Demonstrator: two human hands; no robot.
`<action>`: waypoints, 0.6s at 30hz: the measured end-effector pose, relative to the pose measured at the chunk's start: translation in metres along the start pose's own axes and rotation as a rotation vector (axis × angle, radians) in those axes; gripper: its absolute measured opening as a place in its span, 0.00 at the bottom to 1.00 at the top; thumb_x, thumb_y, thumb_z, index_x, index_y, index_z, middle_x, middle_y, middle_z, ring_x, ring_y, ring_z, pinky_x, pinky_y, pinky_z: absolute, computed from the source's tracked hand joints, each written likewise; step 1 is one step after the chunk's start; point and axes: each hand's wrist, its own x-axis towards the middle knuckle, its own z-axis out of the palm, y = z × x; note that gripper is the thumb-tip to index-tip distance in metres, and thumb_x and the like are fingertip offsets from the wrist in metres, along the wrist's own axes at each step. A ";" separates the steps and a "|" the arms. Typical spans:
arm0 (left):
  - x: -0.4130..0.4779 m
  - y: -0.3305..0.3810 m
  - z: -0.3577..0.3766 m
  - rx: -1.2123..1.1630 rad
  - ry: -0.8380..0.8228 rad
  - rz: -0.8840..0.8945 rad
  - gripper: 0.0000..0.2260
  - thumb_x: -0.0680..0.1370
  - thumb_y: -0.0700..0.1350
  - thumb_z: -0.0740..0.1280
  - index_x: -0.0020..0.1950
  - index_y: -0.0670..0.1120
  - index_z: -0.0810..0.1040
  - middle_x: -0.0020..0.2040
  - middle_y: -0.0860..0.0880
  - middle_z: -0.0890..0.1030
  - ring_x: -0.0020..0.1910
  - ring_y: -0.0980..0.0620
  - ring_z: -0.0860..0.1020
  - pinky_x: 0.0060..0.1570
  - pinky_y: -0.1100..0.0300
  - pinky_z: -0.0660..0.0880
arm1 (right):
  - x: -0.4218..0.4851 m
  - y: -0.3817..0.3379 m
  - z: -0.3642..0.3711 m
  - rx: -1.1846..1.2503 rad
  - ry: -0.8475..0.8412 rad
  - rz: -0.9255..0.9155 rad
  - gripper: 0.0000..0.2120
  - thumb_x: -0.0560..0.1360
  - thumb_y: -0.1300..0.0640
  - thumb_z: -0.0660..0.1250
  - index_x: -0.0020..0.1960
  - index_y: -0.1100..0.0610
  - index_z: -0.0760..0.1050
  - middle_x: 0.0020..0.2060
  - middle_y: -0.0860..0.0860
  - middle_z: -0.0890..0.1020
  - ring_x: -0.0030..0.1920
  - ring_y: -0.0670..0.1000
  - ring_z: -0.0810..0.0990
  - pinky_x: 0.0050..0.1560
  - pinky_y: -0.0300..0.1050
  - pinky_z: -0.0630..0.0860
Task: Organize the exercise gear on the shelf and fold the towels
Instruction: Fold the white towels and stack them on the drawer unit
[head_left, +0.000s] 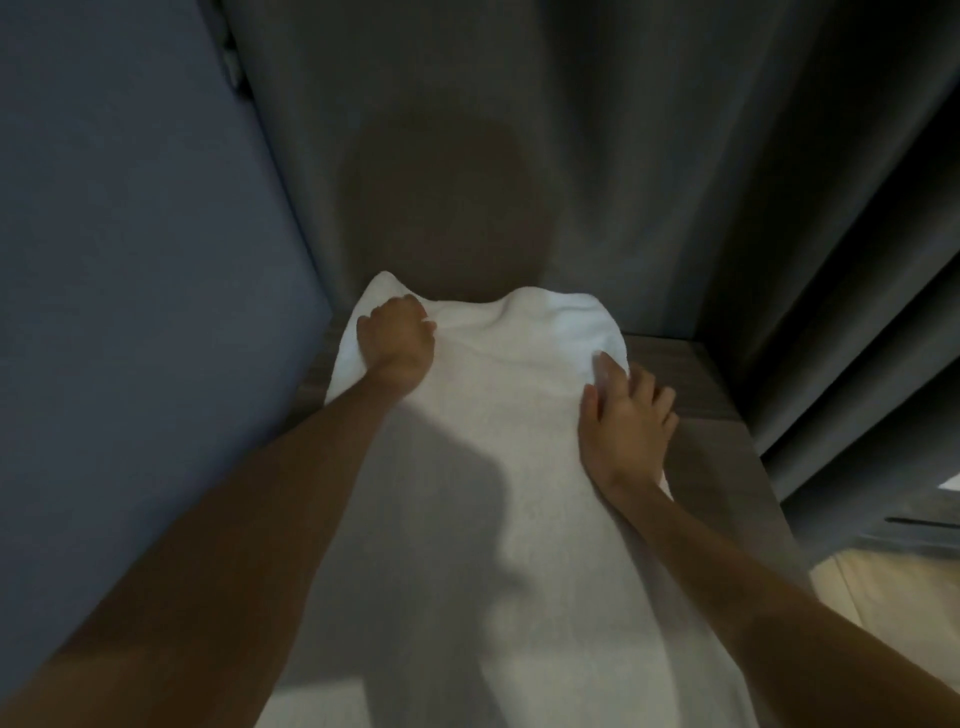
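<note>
A white towel (511, 467) lies along the desk (714, 387); the left hand (397, 338) clenches its far left corner, fingers curled. The right hand (626, 423) lays nearly straight fingers (605, 368) on its right edge, seemingly pressing.

A dim indoor room, domestic or hotel-like rather than a workshop; heavy grey curtains (675, 156) hang in long folds across the far side and the right; a flat blue-grey wall panel (130, 260) stands at left; a wood-grain shelf top (717, 395) sits between them, with a white towel (509, 467) spread over it; pale flooring (883, 597) shows lower right.
</note>
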 end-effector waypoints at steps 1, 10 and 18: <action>0.001 0.003 -0.002 -0.055 0.067 -0.020 0.11 0.81 0.47 0.60 0.59 0.43 0.75 0.59 0.43 0.78 0.58 0.42 0.75 0.56 0.52 0.67 | -0.001 -0.001 0.000 0.020 0.037 -0.019 0.21 0.80 0.49 0.57 0.73 0.48 0.63 0.71 0.56 0.65 0.67 0.60 0.64 0.65 0.57 0.64; -0.008 -0.002 0.015 0.026 -0.074 0.012 0.23 0.81 0.46 0.57 0.76 0.48 0.59 0.72 0.45 0.68 0.70 0.45 0.67 0.73 0.46 0.43 | 0.011 0.007 0.006 -0.053 -0.344 -0.135 0.26 0.82 0.41 0.43 0.78 0.43 0.47 0.78 0.46 0.47 0.78 0.52 0.42 0.75 0.52 0.40; -0.110 -0.031 0.003 0.080 -0.074 0.374 0.23 0.79 0.52 0.50 0.70 0.47 0.72 0.70 0.41 0.71 0.70 0.37 0.67 0.65 0.31 0.60 | -0.021 0.017 -0.015 -0.088 -0.448 -0.136 0.26 0.80 0.37 0.41 0.77 0.38 0.40 0.78 0.46 0.39 0.77 0.55 0.37 0.74 0.58 0.38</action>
